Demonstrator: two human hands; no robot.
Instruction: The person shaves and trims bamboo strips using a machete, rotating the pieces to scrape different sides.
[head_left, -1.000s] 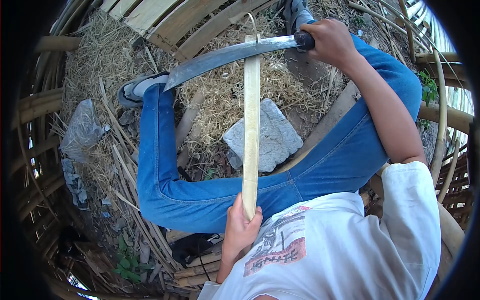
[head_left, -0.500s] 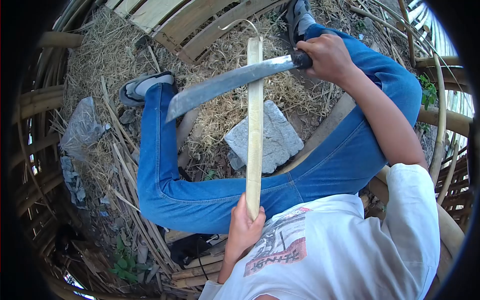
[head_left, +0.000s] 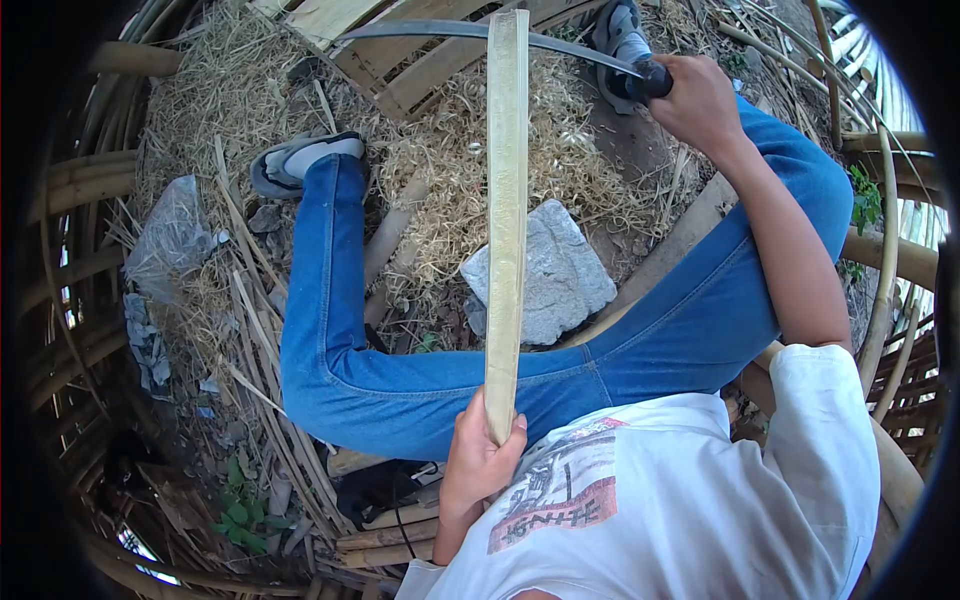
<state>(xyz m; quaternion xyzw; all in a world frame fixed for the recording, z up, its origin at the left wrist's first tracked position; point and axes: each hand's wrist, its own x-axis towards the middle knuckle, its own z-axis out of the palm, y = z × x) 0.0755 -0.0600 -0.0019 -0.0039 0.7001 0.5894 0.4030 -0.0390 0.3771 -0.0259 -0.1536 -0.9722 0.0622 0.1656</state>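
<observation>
My left hand (head_left: 480, 455) is wrapped round the near end of a long pale strip of split bamboo (head_left: 507, 200), which points upright away from my body. In my right hand (head_left: 697, 105) is the dark handle of a machete (head_left: 430, 29). Its curved blade reaches left behind the strip near its far end, seen nearly edge-on. Whether blade and strip touch, I cannot tell. Below the strip lies a flat grey stone block (head_left: 555, 275).
Curly shavings (head_left: 430, 220) cover the ground between my feet. A slatted wooden panel (head_left: 400, 70) lies at the far side. To the left are a clear plastic bag (head_left: 175, 235) and several thin bamboo strips (head_left: 270, 370). Bamboo poles (head_left: 880, 250) stand along the right.
The machete has moved away from me to the strip's far end, its blade turning edge-on. A curled shaving at the strip's tip is gone from there. The strip's far end has risen.
</observation>
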